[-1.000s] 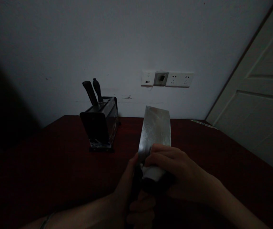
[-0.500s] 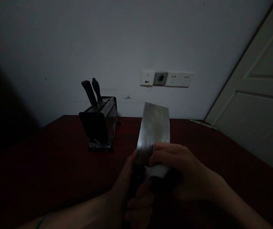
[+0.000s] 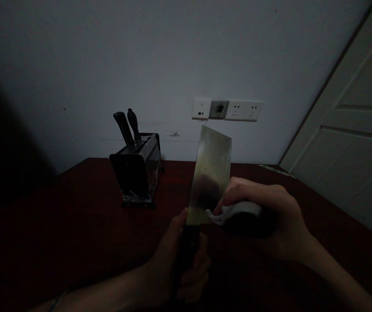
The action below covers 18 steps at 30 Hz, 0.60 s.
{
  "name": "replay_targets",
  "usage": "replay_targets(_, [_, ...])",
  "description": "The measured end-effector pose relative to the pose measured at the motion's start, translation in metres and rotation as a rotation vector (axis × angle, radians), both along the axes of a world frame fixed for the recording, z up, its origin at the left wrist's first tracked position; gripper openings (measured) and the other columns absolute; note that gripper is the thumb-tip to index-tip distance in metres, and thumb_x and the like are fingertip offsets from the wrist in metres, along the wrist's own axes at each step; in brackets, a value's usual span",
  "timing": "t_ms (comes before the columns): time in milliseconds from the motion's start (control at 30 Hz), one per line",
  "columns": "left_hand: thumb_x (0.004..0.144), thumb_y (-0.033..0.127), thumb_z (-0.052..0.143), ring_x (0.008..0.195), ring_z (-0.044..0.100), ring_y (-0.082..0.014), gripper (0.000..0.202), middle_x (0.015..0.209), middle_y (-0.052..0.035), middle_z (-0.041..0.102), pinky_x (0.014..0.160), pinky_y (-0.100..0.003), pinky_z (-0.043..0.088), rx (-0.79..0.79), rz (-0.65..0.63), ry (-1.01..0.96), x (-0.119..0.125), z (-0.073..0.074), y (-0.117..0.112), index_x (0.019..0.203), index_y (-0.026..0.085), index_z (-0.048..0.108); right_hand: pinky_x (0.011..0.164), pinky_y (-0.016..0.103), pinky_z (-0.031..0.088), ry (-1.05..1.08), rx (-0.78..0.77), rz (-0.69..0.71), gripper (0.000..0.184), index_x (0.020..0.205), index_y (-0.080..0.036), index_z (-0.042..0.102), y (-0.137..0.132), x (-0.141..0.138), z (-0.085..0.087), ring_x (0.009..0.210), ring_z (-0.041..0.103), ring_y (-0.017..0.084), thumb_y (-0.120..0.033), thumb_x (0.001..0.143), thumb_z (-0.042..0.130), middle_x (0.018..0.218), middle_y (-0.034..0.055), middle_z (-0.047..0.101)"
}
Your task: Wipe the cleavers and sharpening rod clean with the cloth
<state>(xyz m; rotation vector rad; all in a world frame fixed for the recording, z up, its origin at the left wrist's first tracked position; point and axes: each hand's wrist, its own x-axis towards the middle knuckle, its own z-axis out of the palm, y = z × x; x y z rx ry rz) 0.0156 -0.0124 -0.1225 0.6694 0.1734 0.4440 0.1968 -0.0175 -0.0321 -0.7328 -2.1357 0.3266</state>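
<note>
My left hand (image 3: 179, 264) is closed round the dark handle of a cleaver (image 3: 210, 171), whose broad steel blade points away from me and tilts upward. My right hand (image 3: 263, 212) is closed on a crumpled white cloth (image 3: 234, 211), pressed against the right face of the blade near its lower edge. Both hands hover over a dark red table (image 3: 75, 234). The room is dim.
A black knife block (image 3: 137, 171) with two dark handles sticking out stands at the back of the table near the wall. Wall sockets (image 3: 228, 109) sit above the table's far edge. A pale door (image 3: 351, 138) stands at the right.
My right hand with the cloth has slid off the blade's base to the right. The blade has risen and tilted more upright, showing more of its face.
</note>
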Motion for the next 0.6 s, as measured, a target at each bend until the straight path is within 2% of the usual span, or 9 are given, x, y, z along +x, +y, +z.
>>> replay_targets(167, [0.082,0.063,0.014,0.026,0.03,-0.0084,0.063,0.035,0.0034,0.034,0.03,-0.02,0.025,0.069,0.025,0.007,-0.001,0.0,0.002,0.055,0.016,0.048,0.054,0.028,0.041,0.053,0.034,0.018,0.015,0.079,-0.02,0.055,0.0,0.003,0.001,0.062,0.054,0.015,-0.017,0.068,0.065,0.071,0.0018,0.058])
replay_targets(367, [0.077,0.05,0.04,0.033,0.037,-0.0079,0.039,0.044,0.0029,0.039,0.033,-0.018,0.027,0.258,0.169,0.029,-0.001,0.003,0.005,0.063,0.015,0.048,0.051,0.029,0.042,0.082,0.063,0.006,0.013,0.08,-0.021,0.056,0.002,0.007,0.001,0.061,0.055,0.016,-0.015,0.07,0.062,0.07,0.0022,0.058])
replay_targets(600, [0.078,0.047,0.052,0.043,0.046,-0.0081,0.034,0.055,-0.0008,0.05,0.039,-0.017,0.036,0.453,0.277,0.176,-0.008,0.001,0.004,0.074,0.012,0.051,0.053,0.033,0.044,0.179,0.098,0.025,0.009,0.082,-0.021,0.06,0.004,0.013,-0.001,0.062,0.058,0.02,-0.018,0.074,0.061,0.071,0.0041,0.062])
